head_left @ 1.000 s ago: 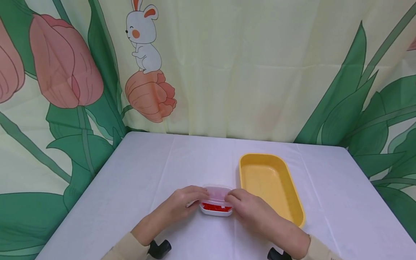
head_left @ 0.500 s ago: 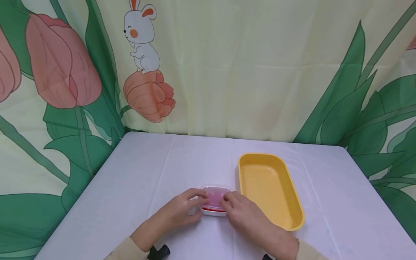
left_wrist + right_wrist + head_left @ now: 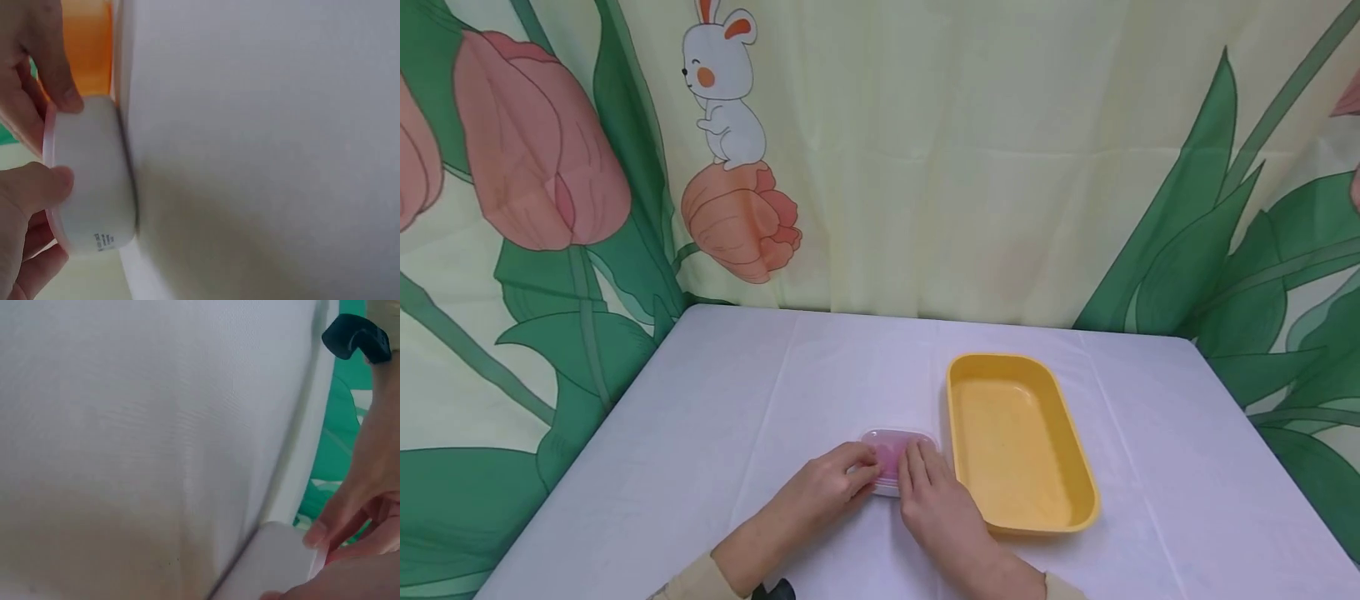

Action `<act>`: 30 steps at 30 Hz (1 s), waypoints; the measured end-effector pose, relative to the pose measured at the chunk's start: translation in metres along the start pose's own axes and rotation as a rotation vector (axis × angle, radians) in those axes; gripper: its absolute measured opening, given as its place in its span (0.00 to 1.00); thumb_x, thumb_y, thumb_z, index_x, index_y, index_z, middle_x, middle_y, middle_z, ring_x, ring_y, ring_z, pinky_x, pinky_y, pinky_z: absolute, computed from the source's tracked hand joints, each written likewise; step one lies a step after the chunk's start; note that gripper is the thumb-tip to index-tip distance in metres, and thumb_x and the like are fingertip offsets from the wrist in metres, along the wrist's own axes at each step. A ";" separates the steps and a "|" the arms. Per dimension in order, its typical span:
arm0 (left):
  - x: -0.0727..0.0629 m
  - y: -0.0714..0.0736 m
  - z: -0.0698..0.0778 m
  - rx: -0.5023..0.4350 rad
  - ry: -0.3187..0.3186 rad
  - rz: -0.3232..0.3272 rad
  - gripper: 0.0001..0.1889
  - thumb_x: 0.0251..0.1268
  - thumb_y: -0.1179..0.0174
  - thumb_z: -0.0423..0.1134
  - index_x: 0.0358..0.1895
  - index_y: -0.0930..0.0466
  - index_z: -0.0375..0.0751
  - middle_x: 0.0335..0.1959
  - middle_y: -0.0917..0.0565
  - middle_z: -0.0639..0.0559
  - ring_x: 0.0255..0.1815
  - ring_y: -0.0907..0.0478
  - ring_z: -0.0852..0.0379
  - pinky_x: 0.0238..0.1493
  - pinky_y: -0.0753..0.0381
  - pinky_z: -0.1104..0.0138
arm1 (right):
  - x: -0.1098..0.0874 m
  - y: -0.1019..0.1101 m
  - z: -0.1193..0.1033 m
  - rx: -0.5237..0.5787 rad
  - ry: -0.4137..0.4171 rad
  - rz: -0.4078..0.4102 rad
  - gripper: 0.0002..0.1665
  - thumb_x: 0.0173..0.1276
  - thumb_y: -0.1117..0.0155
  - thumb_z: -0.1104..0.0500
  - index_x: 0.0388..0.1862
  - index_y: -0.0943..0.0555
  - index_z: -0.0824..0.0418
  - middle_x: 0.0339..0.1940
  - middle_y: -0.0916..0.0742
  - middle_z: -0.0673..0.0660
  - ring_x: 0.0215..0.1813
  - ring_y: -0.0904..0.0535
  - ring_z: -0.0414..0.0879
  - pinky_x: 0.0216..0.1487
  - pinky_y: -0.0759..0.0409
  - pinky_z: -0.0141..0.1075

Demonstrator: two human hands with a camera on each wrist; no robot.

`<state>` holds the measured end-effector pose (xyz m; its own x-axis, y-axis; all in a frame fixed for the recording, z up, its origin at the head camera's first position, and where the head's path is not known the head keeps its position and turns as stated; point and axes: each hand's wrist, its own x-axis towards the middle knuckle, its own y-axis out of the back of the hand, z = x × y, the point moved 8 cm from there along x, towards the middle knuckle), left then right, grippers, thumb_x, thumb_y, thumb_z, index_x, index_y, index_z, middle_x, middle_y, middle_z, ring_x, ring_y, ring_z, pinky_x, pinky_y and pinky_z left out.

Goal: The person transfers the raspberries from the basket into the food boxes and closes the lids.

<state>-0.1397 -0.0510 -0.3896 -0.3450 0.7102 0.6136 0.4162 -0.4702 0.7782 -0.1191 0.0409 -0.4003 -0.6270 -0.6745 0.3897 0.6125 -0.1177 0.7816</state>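
Observation:
A small white container (image 3: 886,490) with a clear pinkish lid (image 3: 891,446) stands on the white-covered table. My left hand (image 3: 831,483) grips its left end, thumb on the near wall below the rim and fingers bent over the lid edge. Over the right end lie the straight fingers of my right hand (image 3: 936,504). In the left wrist view the right thumb bears on the container wall (image 3: 94,169) under the rim, opposite those fingers. The right wrist view catches part of the white wall (image 3: 275,556). Any contents are blurred by the lid.
A yellow tray (image 3: 1093,500) sits just right of the container, close to my right hand. Behind the table (image 3: 737,375) hangs a curtain (image 3: 925,167) printed with tulips and a rabbit. Black straps are on the wrists.
The lid has come down from a tilt over the red contents and now lies level on the container. My right fingers have straightened across it; the left hand stays at the left end.

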 end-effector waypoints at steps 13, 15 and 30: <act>-0.003 -0.001 0.010 0.050 0.024 -0.004 0.16 0.40 0.22 0.30 0.38 0.12 0.38 0.41 0.17 0.48 0.43 0.17 0.60 0.47 0.16 0.74 | -0.013 -0.007 -0.007 0.037 -0.023 0.046 0.25 0.68 0.56 0.62 0.56 0.21 0.73 0.59 0.17 0.69 0.63 0.20 0.59 0.63 0.20 0.46; -0.003 -0.001 0.008 0.025 0.045 -0.025 0.15 0.42 0.22 0.31 0.38 0.11 0.38 0.41 0.16 0.49 0.43 0.16 0.60 0.46 0.16 0.73 | -0.014 -0.008 -0.008 0.041 -0.014 0.026 0.25 0.69 0.56 0.62 0.58 0.22 0.73 0.60 0.18 0.69 0.64 0.22 0.59 0.64 0.21 0.46; 0.003 -0.027 -0.013 0.039 0.343 -0.497 0.30 0.75 0.48 0.50 0.67 0.30 0.27 0.70 0.29 0.35 0.73 0.33 0.42 0.69 0.27 0.54 | 0.011 -0.008 0.011 0.140 -0.135 -0.268 0.30 0.67 0.38 0.53 0.62 0.23 0.72 0.65 0.20 0.67 0.68 0.24 0.57 0.71 0.27 0.44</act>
<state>-0.1632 -0.0430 -0.4072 -0.7551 0.6271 0.1910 0.1642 -0.1011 0.9812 -0.1363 0.0425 -0.3974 -0.8208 -0.5291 0.2151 0.3511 -0.1704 0.9207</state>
